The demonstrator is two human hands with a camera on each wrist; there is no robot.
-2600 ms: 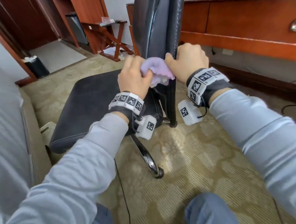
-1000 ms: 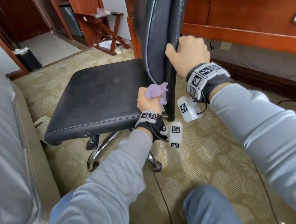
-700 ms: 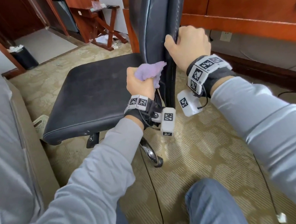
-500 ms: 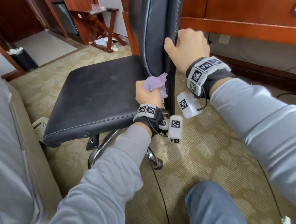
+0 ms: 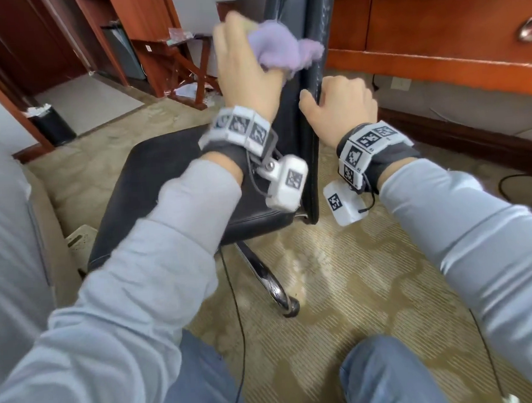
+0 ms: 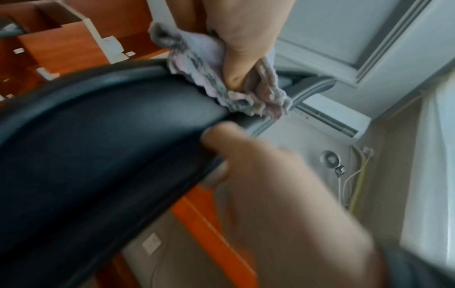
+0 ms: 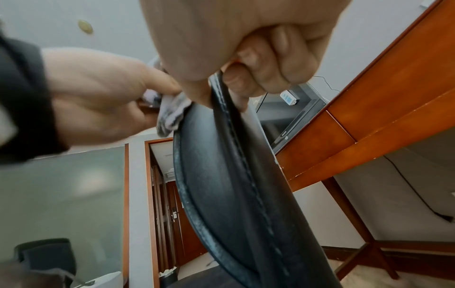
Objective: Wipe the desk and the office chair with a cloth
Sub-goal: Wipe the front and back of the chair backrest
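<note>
A black office chair [image 5: 171, 187] stands side-on before me, its backrest [image 5: 301, 85] upright. My left hand [image 5: 245, 66] grips a bunched purple cloth [image 5: 284, 51] and presses it on the backrest's edge, high up. In the left wrist view the cloth [image 6: 221, 78] lies on the curved rim of the backrest [image 6: 98, 136]. My right hand [image 5: 340, 108] grips the backrest's rear edge lower down. Its fingers [image 7: 265, 64] curl round the stitched edge [image 7: 236, 148] in the right wrist view. The wooden desk [image 5: 434, 32] stands behind the chair.
The chair's chrome leg and caster [image 5: 282, 296] stick out over the patterned carpet. A thin cable [image 5: 236, 310] runs along the floor between my knees. A grey sofa [image 5: 11, 245] is at the left. A black bin [image 5: 49, 120] and a folding wooden stand [image 5: 190, 69] stand at the back.
My left hand has run the cloth up the backrest's edge from near the seat to high above my right hand. My right hand has kept its grip on the backrest.
</note>
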